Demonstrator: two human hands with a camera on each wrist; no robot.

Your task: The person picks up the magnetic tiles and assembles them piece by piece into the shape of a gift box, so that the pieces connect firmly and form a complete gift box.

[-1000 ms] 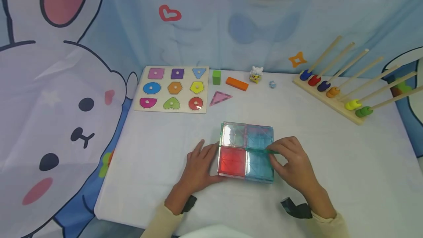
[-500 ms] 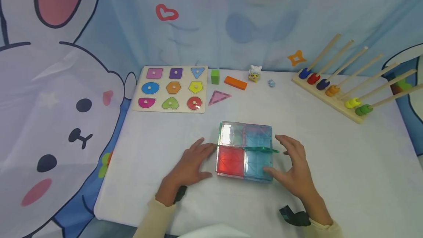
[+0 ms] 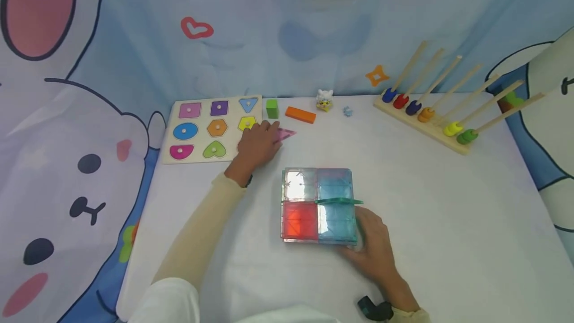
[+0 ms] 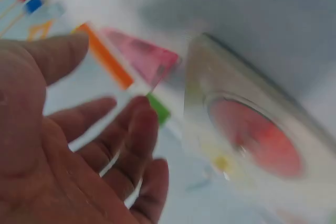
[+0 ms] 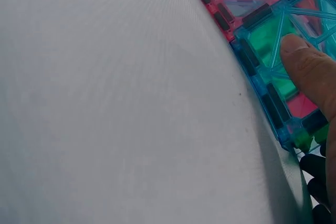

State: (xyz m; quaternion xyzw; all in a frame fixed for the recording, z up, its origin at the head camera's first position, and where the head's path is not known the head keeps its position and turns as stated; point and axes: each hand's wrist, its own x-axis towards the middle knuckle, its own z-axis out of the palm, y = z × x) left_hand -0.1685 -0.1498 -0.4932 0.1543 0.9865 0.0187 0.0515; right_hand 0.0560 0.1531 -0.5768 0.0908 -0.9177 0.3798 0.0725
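A box of see-through magnetic tiles (image 3: 299,221), with clear, red and blue squares on top, sits on the white table. A green tile (image 3: 338,201) stands on edge across its blue squares. My right hand (image 3: 375,250) holds the box's near right corner; its thumb (image 5: 310,69) presses a blue-framed tile on the near side, and the other fingers are mostly hidden. Far from the box, my left hand (image 3: 261,142) hovers by a pink triangle tile (image 3: 287,134). The left wrist view shows those fingers spread and loosely bent, with the pink triangle (image 4: 139,53) beyond them.
A wooden shape puzzle board (image 3: 199,136) lies partly under my left hand. Along the back are a green block (image 3: 272,108), an orange block (image 3: 300,115), a small figurine (image 3: 324,99) and a tiny blue piece (image 3: 347,111). A bead-and-peg rack (image 3: 421,123) stands back right.
My left hand has left the box's left side and reached up to the pink triangle. My right hand let go of the standing green tile and moved down to the near right corner.
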